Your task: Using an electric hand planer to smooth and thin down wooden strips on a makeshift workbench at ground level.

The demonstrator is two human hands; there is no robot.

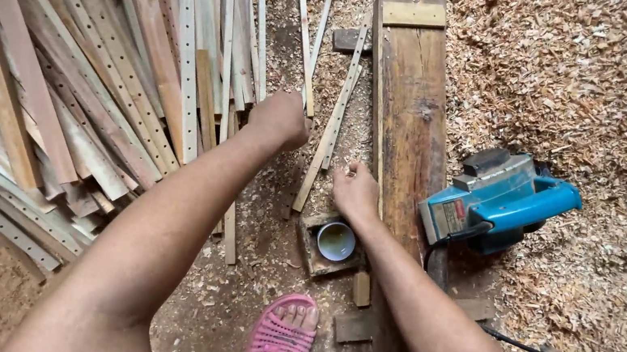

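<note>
- The left hand (281,117) is clenched around a thin wooden strip (307,44), left of the long plank (412,124).
- The right hand (354,192) rests at the plank's left edge; its grasp cannot be told.
- A blue electric planer (498,200) lies right of the plank.
- A small cup (336,241) sits by the plank's near end.

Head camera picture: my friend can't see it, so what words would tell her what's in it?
A person's left hand reaches to a pile of thin wooden slats, while the right hand rests beside a long plank. A blue power planer sits on wood shavings at right, and a small cup lies near a pink sandal.
</note>
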